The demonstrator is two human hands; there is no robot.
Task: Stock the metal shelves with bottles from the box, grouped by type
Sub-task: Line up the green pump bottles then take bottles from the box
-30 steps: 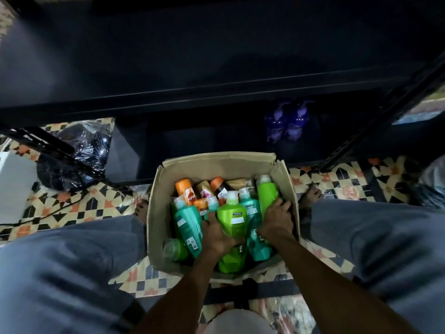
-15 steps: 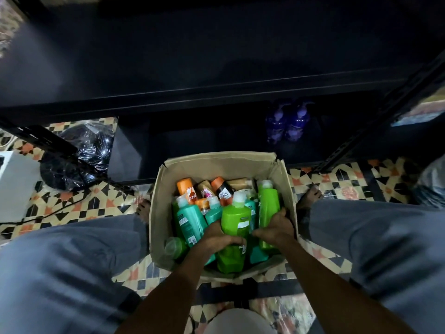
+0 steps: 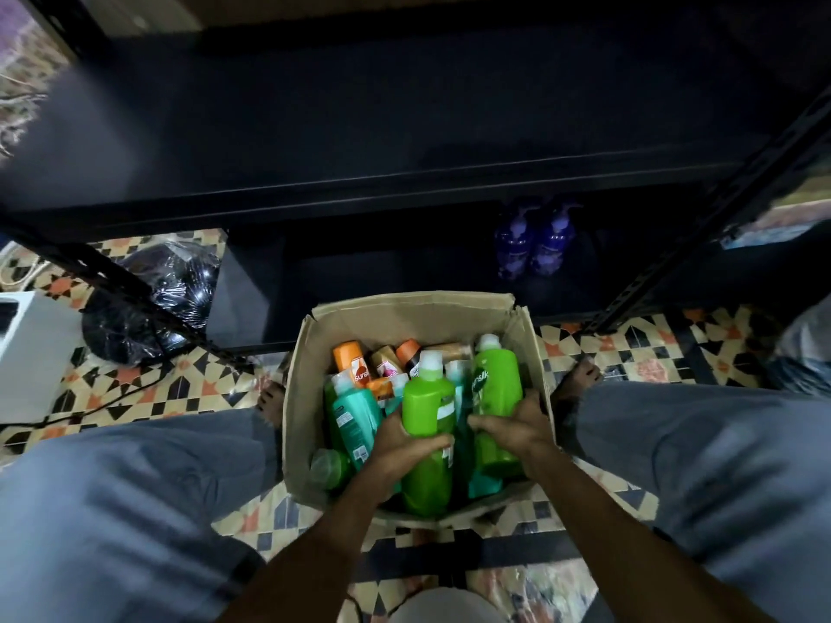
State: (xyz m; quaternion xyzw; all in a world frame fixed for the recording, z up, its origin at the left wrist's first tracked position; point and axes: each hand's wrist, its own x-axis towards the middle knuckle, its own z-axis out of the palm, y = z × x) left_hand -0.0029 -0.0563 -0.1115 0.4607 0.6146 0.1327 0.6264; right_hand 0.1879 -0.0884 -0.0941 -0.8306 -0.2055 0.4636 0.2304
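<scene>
The left hand (image 3: 402, 442) wraps thumb and fingers round the middle of a green bottle (image 3: 427, 406). Just to its right, the right hand (image 3: 512, 427) grips a second green bottle (image 3: 497, 384) the same way. Both bottles stand cap-up inside the box (image 3: 413, 310). A teal bottle (image 3: 355, 418) leans just left of the left hand, and orange bottles (image 3: 351, 359) lie beyond it. Well beyond the right hand, two purple bottles (image 3: 535, 242) stand side by side on the low shelf (image 3: 382, 267).
</scene>
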